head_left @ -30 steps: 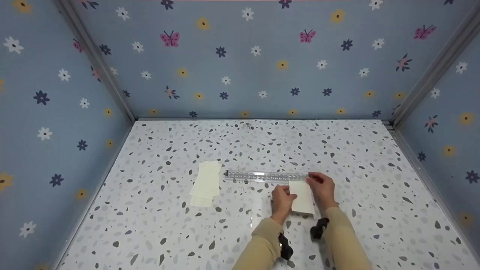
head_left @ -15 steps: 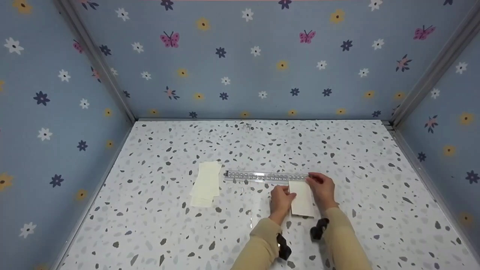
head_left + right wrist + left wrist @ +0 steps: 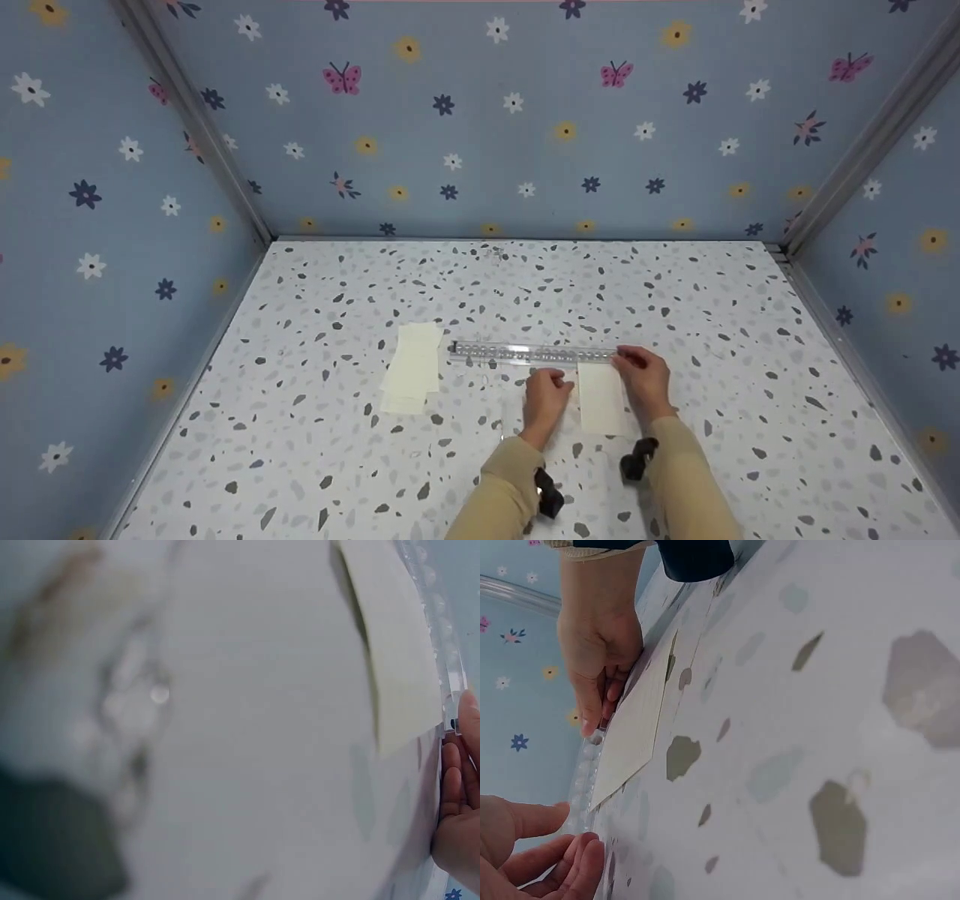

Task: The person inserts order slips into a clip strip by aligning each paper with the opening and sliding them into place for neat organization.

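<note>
Speckled white worktop (image 3: 750,360), bounded L, rear & R by blue floral wall panels (image 3: 480,124) w/ grey corner posts (image 3: 196,124). Clear plastic strip (image 3: 517,353) lies approx. parallel to rear edge, about midway btwn L & R edges; cream paper sheet (image 3: 601,401) meets its near side toward R end (tucked under or not: can't tell). R hand (image 3: 646,379) grips strip's R end; L hand (image 3: 546,401), relaxed & free, sits just L of sheet. Paper stack (image 3: 412,367) lies L of strip. Broad worktop stretches separate strip from rear edge, stack from L edge, R hand from R edge.
</note>
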A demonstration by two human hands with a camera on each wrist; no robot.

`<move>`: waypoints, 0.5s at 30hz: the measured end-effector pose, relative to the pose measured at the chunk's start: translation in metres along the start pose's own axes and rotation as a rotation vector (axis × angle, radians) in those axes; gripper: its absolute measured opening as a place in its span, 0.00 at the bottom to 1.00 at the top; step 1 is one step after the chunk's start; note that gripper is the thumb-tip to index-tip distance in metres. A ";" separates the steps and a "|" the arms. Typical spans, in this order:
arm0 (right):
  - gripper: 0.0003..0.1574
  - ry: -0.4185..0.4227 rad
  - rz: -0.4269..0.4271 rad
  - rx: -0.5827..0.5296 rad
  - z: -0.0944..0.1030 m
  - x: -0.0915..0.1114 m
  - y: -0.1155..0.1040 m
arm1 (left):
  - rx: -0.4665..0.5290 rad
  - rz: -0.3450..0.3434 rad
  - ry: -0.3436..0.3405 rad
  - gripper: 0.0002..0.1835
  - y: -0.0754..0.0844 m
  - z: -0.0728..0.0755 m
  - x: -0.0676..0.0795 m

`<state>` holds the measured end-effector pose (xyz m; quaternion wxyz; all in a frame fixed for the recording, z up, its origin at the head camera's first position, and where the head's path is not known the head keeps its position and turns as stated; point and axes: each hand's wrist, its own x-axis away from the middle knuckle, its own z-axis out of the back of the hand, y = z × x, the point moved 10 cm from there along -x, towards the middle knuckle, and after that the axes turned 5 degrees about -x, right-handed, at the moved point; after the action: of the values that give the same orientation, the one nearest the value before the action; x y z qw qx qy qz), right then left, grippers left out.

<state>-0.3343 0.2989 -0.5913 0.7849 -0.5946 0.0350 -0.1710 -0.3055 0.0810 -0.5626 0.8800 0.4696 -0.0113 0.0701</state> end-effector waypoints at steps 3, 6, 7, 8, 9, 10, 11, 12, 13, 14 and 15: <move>0.21 0.001 -0.008 -0.005 0.000 0.000 0.002 | -0.001 -0.057 0.014 0.09 0.002 0.006 0.000; 0.21 0.003 -0.007 -0.001 0.000 -0.001 0.002 | -0.008 -0.134 0.037 0.09 0.006 0.014 -0.001; 0.21 0.004 -0.003 0.001 0.000 -0.001 0.001 | -0.013 -0.152 0.042 0.09 0.006 0.017 -0.001; 0.21 0.004 -0.001 0.002 0.000 -0.001 0.001 | -0.020 -0.166 0.046 0.09 0.006 0.020 -0.001; 0.21 0.003 0.000 0.004 0.000 -0.001 0.001 | -0.027 -0.181 0.050 0.09 0.006 0.022 -0.002; 0.21 0.004 -0.003 0.000 0.000 -0.001 0.001 | -0.030 -0.196 0.053 0.09 0.006 0.025 -0.002; 0.20 0.006 -0.006 -0.003 0.001 -0.001 0.001 | -0.036 -0.204 0.056 0.10 0.005 0.028 -0.002; 0.21 0.005 -0.006 0.002 0.001 -0.001 0.001 | -0.044 -0.212 0.059 0.10 0.005 0.031 -0.002; 0.20 0.006 -0.003 0.006 0.001 -0.001 0.001 | -0.051 -0.229 0.068 0.10 0.005 0.034 -0.002; 0.20 0.008 -0.002 0.012 0.001 -0.001 0.002 | -0.056 -0.234 0.071 0.10 0.004 0.037 -0.002; 0.20 0.011 -0.001 0.021 0.001 -0.001 0.002 | -0.062 -0.236 0.072 0.09 0.002 0.040 -0.002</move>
<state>-0.3350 0.3002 -0.5930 0.7909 -0.5853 0.0370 -0.1750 -0.3060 0.0488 -0.5388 0.8962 0.4372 0.0735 -0.0175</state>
